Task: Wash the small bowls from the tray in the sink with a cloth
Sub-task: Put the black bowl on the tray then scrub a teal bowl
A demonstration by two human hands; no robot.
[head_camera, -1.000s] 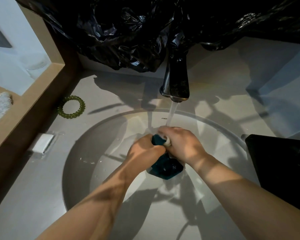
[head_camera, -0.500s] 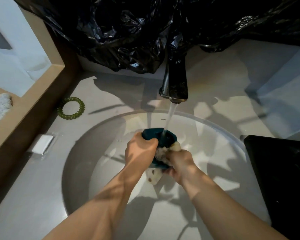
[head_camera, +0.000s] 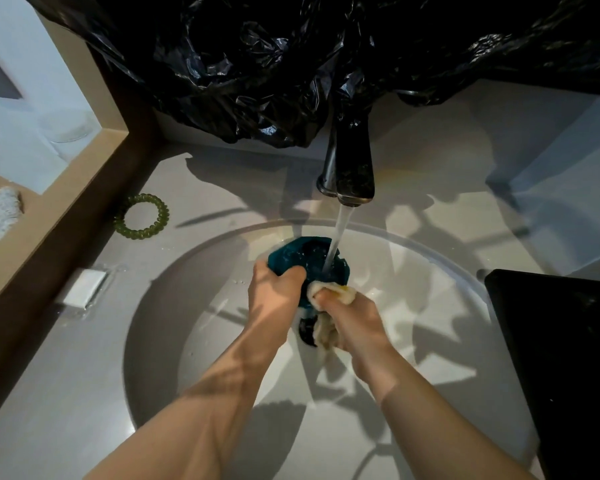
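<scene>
A small dark teal bowl (head_camera: 303,259) is held over the round white sink (head_camera: 430,271), its opening facing up under the running water. My left hand (head_camera: 274,299) grips the bowl's near left rim, thumb inside. My right hand (head_camera: 352,320) pinches a pale wet cloth (head_camera: 329,292) against the bowl's near right rim; the cloth's tail hangs down below my fingers. Water from the dark faucet (head_camera: 349,171) pours into the bowl. The tray's black corner (head_camera: 551,341) shows at the right; any bowls on it are hidden in the dark.
A green coiled hair tie (head_camera: 142,216) and a small white wrapped soap (head_camera: 84,287) lie on the grey counter left of the sink. Crumpled black plastic (head_camera: 274,64) hangs across the back above the faucet. A wooden ledge (head_camera: 49,209) borders the left side.
The bowl has turned from facing down to opening upward under the stream. My right hand with the cloth slid from the bowl's top to its near right rim.
</scene>
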